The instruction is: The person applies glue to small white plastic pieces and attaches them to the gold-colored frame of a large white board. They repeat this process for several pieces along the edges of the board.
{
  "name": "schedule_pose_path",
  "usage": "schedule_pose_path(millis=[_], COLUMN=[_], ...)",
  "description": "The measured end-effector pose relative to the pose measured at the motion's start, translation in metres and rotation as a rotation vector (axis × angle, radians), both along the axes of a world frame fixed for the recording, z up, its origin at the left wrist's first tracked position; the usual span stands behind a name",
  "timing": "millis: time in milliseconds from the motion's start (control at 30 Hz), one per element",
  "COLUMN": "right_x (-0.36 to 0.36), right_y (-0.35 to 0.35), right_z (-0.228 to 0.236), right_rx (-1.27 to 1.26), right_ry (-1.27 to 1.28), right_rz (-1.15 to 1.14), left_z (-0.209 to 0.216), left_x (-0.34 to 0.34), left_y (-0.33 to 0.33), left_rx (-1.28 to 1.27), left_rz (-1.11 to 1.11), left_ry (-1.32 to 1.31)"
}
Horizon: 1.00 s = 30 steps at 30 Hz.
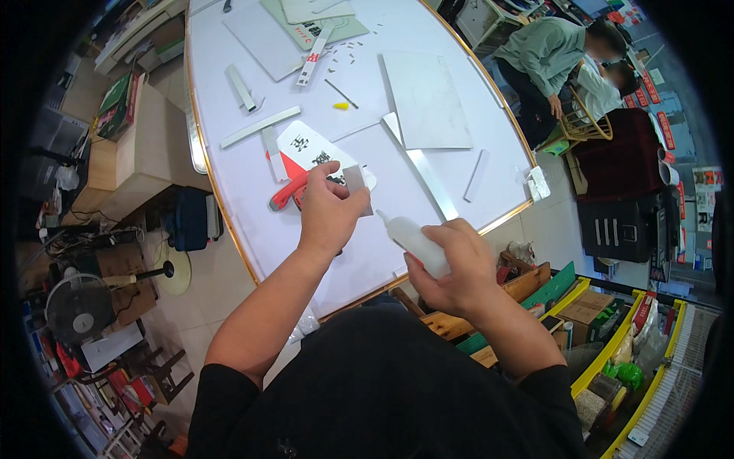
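My left hand (330,208) pinches a small flat grey metal-looking piece (356,188) above the white table (336,268). My right hand (459,264) is wrapped around a translucent white squeeze bottle (419,243), tilted so its narrow nozzle points up and left toward the grey piece. I cannot tell whether the nozzle touches it. Beneath my left hand lies a white sign panel (306,144) with black characters and a red part. A red-handled tool (284,194) sits just left of that hand, partly hidden.
Silvery strips (422,170), a pale square panel (428,99) and a yellow piece (341,106) lie farther back among small scraps (348,57). Two people (547,61) are beyond the table's right side. A fan (79,307) stands left; yellow-edged shelving (612,344) is at right.
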State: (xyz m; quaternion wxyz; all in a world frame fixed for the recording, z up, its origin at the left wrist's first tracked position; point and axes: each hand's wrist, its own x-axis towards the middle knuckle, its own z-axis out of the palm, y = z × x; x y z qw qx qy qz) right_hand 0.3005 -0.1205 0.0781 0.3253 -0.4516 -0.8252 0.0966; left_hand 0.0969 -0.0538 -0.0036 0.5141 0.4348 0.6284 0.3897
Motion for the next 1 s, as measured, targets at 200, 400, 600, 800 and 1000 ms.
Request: schedule_pose_path(millis=[200, 400, 600, 800, 1000], right_x=[0.011, 0.007, 0.006, 0.004, 0.006], right_y=[0.01, 0.006, 0.006, 0.003, 0.005], right_z=[0.005, -0.001, 0.0, 0.003, 0.004], right_rx=[0.017, -0.058, -0.067, -0.106, -0.066], right_ry=[0.088, 0.098, 0.125, 0.106, 0.114], right_rz=[-0.084, -0.06, -0.065, -0.08, -0.092], left_z=[0.014, 0.018, 0.007, 0.005, 0.005], left_x=[0.001, 0.009, 0.01, 0.011, 0.01], left_y=[-0.012, -0.023, -0.023, -0.025, -0.025], left_rx=[0.095, 0.396, 0.667, 0.736, 0.781], left_rz=[-0.226, -0.332, -0.334, -0.333, -0.313], left_ry=[0.348, 0.63, 0.688, 0.745, 0.754])
